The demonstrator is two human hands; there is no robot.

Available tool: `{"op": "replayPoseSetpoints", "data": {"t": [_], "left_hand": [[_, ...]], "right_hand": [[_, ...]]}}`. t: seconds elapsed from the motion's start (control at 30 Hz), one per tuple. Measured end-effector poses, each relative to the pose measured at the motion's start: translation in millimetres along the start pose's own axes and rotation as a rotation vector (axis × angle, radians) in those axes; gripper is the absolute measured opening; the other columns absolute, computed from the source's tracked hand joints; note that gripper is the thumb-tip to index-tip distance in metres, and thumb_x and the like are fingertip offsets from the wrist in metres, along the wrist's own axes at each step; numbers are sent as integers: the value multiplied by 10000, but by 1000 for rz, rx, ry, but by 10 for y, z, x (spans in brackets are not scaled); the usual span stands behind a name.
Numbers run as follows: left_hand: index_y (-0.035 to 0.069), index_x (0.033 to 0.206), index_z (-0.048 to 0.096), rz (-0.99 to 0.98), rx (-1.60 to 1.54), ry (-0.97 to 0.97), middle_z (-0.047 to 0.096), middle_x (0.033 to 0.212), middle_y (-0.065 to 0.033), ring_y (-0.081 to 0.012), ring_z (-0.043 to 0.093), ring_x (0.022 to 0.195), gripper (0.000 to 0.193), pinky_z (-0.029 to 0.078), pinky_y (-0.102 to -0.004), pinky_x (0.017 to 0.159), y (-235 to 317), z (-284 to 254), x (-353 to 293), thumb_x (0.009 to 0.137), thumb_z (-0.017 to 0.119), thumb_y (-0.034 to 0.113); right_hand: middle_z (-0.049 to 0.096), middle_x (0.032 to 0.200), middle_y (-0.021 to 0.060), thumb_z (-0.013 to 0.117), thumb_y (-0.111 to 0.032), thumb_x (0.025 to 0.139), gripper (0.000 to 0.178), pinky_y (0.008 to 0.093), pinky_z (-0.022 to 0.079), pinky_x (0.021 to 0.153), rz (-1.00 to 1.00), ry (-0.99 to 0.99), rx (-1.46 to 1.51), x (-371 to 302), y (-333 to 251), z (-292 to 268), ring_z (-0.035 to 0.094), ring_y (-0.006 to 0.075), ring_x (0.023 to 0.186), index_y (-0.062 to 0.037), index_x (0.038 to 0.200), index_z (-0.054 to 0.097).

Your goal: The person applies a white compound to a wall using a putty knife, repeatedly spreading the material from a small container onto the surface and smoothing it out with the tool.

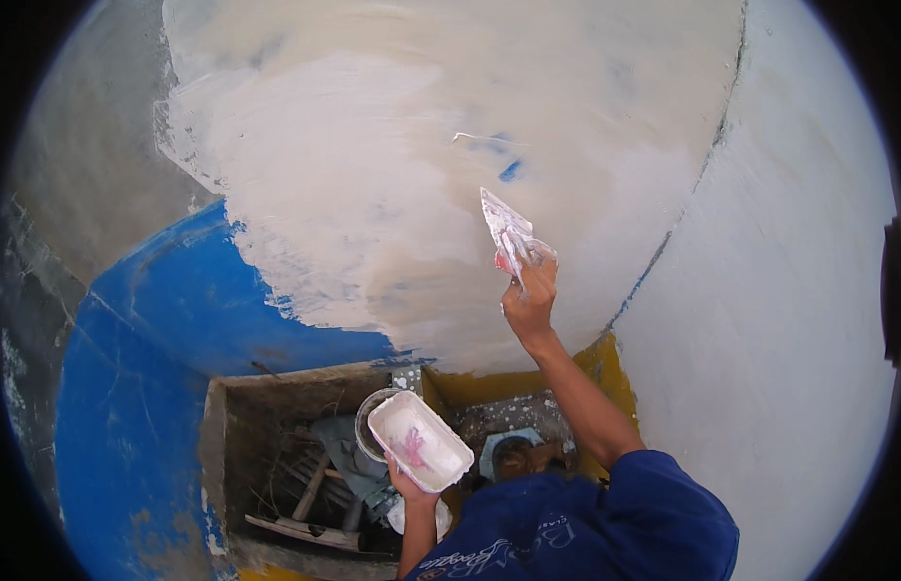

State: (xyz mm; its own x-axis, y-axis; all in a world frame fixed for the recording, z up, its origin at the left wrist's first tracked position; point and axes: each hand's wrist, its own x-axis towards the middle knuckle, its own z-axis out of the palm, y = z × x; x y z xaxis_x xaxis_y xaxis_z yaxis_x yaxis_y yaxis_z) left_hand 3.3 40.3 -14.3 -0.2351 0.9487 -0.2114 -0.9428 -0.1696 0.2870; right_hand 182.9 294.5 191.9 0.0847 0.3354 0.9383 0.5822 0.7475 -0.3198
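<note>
Now, just off centre toward one o'clock, gripping a flat-bladed scraper (502,215) in the right hand (531,295), with fingers closed round it and the white-caked blade aimed at eleven o'clock. Can't tell from here whether touching the pale-coated wall (315,174) or just off it. Reaching up from five o'clock with that arm, out of a dark blue shirt (625,523).

And down at six o'clock, holding a white rectangular tub (442,422) in the left hand (412,487), clasped from the near side with the open top in full view. Spotting a pink smear inside, over a pale coating. Overlapping, on the tub's nine o'clock side, a round container (365,426), mostly hidden.

Looking up to one o'clock, just beyond the blade tip: showing through the coat with a small blue mark (511,172). Swinging to between eight and nine: running into a broad patch of blue paint (131,387), ragged along the pale edge. Dropping to seven: opening into a rough-edged recess (214,436), cluttered with pieces of wood (310,531). Finally, between two and three: tracing a dark crack (666,239) along the join with a light grey wall (770,290), then meeting yellow paint (615,378) at four.
</note>
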Motion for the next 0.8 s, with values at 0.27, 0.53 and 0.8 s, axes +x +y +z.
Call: {"op": "replayPoseSetpoints", "data": {"t": [0.27,0.53,0.8], "left_hand": [[116,1483,354,-9,-24,-10,461,1435,-131,-406,462,1293,736,340,-625,1077,64,85,-73,934,397,605],[115,1479,363,-28,45,-11,466,1426,-140,-409,471,1285,730,353,-624,1068,103,68,-33,934,391,600],[117,1468,379,-28,-9,6,470,1424,-137,-412,479,1274,717,359,-613,1067,41,115,-123,942,375,606]], "right_hand": [[664,1169,187,527,119,626,575,483,350,1011,-201,174,-233,457,556,140,509,417,1124,-1,1167,681],[658,1216,151,532,103,660,542,471,345,1020,-143,-174,-93,-440,374,153,540,394,1056,-23,1162,693],[673,1173,102,527,128,704,526,363,468,864,299,275,170,278,497,-458,528,325,1032,0,1198,655]]}}
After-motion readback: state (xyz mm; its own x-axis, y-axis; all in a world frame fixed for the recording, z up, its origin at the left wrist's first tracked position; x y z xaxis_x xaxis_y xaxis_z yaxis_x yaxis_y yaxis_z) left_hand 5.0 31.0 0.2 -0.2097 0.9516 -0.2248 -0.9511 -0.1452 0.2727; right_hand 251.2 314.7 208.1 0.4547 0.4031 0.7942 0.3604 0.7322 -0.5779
